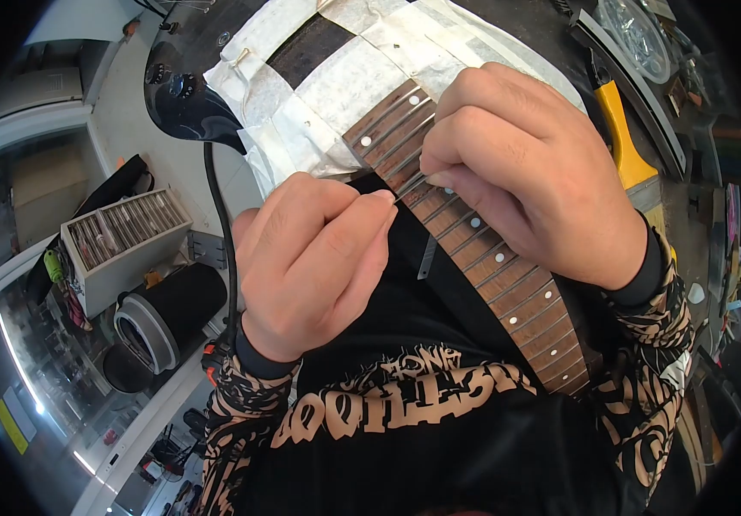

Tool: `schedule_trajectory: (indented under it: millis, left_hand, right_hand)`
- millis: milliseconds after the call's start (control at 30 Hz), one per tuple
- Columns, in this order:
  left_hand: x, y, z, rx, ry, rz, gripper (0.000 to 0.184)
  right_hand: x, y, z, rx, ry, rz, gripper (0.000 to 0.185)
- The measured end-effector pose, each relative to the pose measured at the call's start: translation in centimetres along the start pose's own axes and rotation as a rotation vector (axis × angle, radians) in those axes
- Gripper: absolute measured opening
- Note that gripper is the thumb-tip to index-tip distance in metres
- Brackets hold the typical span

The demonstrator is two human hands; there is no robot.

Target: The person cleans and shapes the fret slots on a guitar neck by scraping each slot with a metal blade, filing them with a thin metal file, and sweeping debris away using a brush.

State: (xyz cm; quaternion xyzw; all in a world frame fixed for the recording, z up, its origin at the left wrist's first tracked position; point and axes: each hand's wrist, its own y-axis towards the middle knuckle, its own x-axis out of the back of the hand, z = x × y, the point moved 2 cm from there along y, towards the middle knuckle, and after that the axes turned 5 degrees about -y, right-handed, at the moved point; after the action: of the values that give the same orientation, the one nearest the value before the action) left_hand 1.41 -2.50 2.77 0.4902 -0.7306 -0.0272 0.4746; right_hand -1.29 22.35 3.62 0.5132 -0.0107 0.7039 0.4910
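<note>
An electric guitar (183,112) with a dark body lies before me, its top masked with white tape (319,112). Its wooden fretboard (479,245), with round white dots and no strings, runs down toward my lap. My left hand (314,258) is closed in a pinch at the fretboard's left edge. Above the board, my right hand (525,163) also pinches, thumb against forefinger. Between the two sets of fingertips runs a thin metal piece that looks like fret wire (406,187); the fingers hide its ends. A small flat grey blade-like piece (427,258) is below the left fingertips.
At left stand a divided box (125,232) filled with thin strips and a dark cylindrical container (177,310). A black cable (215,198) passes beside the guitar. A yellow-handled brush (624,138) and a long metal bar (637,95) lie at right, among cluttered tools.
</note>
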Motion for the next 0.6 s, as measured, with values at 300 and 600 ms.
schedule_trajectory:
  millis: [300,600]
  left_hand:
    - [0.42,0.14,-0.40,0.024,-0.054,0.025,0.032]
    - [0.10,0.01,-0.45,0.002,-0.065,0.025,0.031]
  right_hand:
    - [0.27,0.04,0.39,-0.012,-0.039,0.043,0.027]
    - [0.65,-0.32,0.85,-0.010,-0.060,0.065,0.027]
